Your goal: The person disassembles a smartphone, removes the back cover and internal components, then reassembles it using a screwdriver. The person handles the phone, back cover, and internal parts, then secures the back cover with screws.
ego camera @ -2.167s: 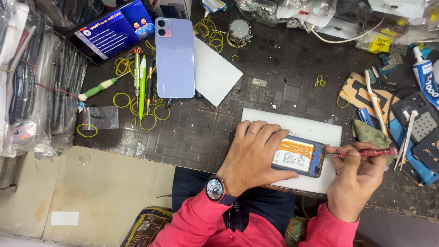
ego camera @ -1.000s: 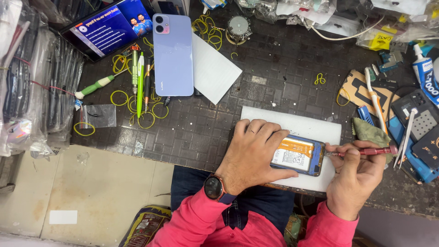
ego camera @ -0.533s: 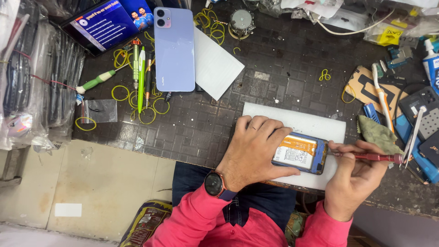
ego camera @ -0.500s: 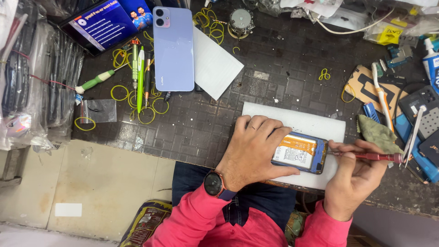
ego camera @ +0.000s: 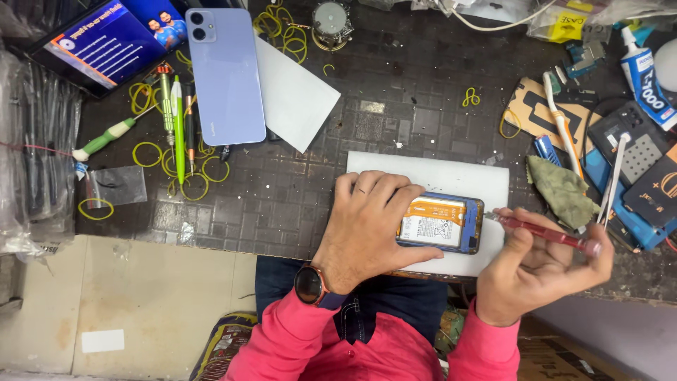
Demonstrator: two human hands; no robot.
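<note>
An opened phone lies back-off on a white pad, showing its battery with a white and orange label. My left hand presses down on the phone's left part and holds it still. My right hand grips a red-handled screwdriver; its metal tip touches the phone's right edge. A watch sits on my left wrist.
A lilac phone back cover and a white sheet lie at the back left beside pens, yellow rubber bands and a lit tablet. A green cloth, toothbrush, glue tube and phone parts crowd the right side.
My right hand has shifted a little to the right and opened its lower fingers while keeping the screwdriver at the phone's edge. My left hand stays on the phone.
</note>
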